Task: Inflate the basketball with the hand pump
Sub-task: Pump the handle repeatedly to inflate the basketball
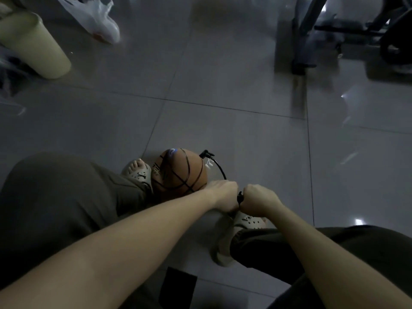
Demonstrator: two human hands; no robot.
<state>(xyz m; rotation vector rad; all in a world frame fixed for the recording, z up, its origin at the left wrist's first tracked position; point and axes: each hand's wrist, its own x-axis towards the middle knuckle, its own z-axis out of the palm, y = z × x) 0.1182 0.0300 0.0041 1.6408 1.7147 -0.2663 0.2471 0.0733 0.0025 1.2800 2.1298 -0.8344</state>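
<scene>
An orange basketball [178, 172] with black seams sits on the floor between my feet, against my left sandal [137, 171]. A thin black hose [219, 168] curves from a black fitting at the ball's upper right down to my hands. My left hand [224, 195] and my right hand [258, 200] grip the black pump handle [239, 197] side by side, fingers curled round it. The pump body below is hidden by my hands and right foot [249, 220].
Grey glossy floor tiles [223, 74] spread ahead. A pale green bin [35, 45] and a white plastic bag [95, 18] lie at the far left. Dark metal frame legs [301, 41] and a wheeled object stand at the far right. A dark flat object [178, 288] lies near the bottom.
</scene>
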